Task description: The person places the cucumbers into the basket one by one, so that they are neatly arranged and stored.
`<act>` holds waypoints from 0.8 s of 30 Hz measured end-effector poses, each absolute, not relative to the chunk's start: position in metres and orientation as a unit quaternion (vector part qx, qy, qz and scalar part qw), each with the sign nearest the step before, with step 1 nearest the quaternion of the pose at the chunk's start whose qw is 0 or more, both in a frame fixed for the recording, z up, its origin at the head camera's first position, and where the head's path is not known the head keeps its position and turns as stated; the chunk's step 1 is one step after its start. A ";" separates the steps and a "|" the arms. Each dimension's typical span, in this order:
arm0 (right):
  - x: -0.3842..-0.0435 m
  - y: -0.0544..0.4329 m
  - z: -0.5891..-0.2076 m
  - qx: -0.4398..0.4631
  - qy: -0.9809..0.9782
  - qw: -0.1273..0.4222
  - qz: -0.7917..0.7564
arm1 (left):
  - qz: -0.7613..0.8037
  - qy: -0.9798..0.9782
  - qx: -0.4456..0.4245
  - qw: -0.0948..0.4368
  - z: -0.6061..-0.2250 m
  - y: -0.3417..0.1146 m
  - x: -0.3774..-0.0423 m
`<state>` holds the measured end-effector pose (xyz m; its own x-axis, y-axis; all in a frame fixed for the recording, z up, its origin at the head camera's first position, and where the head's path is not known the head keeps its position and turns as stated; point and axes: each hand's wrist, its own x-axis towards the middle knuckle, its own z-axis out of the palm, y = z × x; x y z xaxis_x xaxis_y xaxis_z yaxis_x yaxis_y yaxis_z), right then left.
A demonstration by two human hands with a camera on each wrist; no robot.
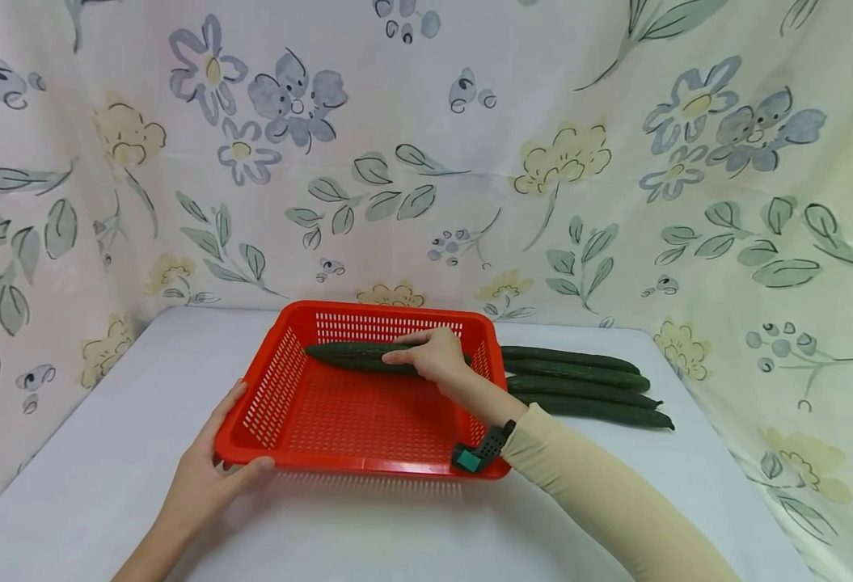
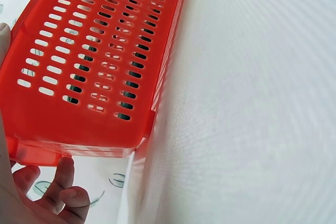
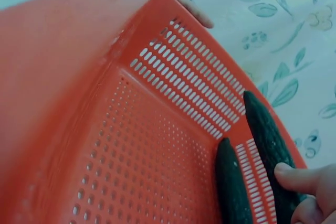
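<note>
The head view looks forward-down at the red basket (image 1: 361, 416), which both wrist views share closely.

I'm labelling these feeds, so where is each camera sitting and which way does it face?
Head: worn on the head, facing forward and down at the red basket and cucumbers; left hand, right hand and both forearms show.
Left wrist: worn there, facing the basket's slotted outer wall; part of the left hand shows.
Right wrist: worn there, facing into the basket; parts of both hands show.
Head and right wrist share the basket's inside and the cucumber in the right hand.
</note>
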<state>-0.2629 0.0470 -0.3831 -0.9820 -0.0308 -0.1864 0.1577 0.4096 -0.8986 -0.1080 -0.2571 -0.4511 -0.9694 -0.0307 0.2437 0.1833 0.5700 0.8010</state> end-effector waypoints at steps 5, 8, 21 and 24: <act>-0.263 0.047 -0.385 0.046 0.834 0.093 -0.542 | -0.461 -0.879 -0.043 0.117 -0.452 -0.257 -0.108; -0.264 0.047 -0.386 0.049 0.832 0.100 -0.543 | -0.460 -0.879 -0.040 0.115 -0.452 -0.256 -0.108; -0.263 0.048 -0.385 0.055 0.829 0.116 -0.545 | -0.464 -0.877 -0.043 0.116 -0.451 -0.256 -0.108; -0.264 0.047 -0.385 0.056 0.820 0.120 -0.556 | -0.463 -0.877 -0.044 0.118 -0.452 -0.256 -0.108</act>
<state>-0.2635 0.0471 -0.3854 -0.9649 -0.0413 -0.2593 0.2256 0.3747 -0.8993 -0.1079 -0.2559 -0.4516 -0.9684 -0.0327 0.2472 0.1857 0.5672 0.8024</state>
